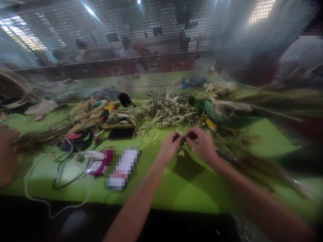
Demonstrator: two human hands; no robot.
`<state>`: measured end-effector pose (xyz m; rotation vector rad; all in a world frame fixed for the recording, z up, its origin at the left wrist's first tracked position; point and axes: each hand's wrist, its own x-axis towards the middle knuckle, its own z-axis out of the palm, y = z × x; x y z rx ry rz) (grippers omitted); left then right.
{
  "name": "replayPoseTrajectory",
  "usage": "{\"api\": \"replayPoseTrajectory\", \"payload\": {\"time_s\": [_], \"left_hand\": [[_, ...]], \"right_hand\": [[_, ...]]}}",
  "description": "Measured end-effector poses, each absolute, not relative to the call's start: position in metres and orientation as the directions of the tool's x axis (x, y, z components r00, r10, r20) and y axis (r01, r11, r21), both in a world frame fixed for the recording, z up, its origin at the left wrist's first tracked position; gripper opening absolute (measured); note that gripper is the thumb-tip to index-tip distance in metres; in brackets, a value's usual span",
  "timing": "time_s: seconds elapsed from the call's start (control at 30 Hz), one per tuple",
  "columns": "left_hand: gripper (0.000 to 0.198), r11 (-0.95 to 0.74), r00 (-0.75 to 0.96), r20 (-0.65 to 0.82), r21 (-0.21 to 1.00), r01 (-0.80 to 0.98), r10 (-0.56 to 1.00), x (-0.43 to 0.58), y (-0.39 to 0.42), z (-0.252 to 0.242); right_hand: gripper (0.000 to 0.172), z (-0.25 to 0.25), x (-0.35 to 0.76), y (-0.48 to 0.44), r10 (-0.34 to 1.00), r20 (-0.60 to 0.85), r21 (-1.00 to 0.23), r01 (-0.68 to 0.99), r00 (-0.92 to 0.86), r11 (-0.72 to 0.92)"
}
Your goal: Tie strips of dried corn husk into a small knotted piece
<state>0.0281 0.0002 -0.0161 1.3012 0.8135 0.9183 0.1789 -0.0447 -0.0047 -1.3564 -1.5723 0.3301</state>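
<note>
My left hand and my right hand are held close together over the green tabletop, fingertips pinched. Between them is a small pale bit of plant, gripped from both sides; its exact kind is too blurred to make out. Just below my fingers lies a pale plant scrap on the green surface. Behind my hands spreads a heap of dry leaves and stalks. A yellow object rests near my right hand, beside a green perforated basket holding more dried stalks.
To the left lie a dark phone, a blurred-out white device, a magenta pouch and loose cables. Another person's hand is at the left edge. A perforated metal screen stands behind; a person in white is at right.
</note>
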Motion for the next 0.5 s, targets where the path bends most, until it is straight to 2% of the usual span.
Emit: {"api": "replayPoseTrajectory", "payload": {"time_s": [0.5], "left_hand": [[0.024,0.257,0.497,-0.114,0.938,-0.231,0.860,0.0245,-0.0002,-0.0116]], "right_hand": [[0.007,-0.0051,0.1783,-0.0468,0.842,0.529,-0.708,0.603,0.108,0.367]]}}
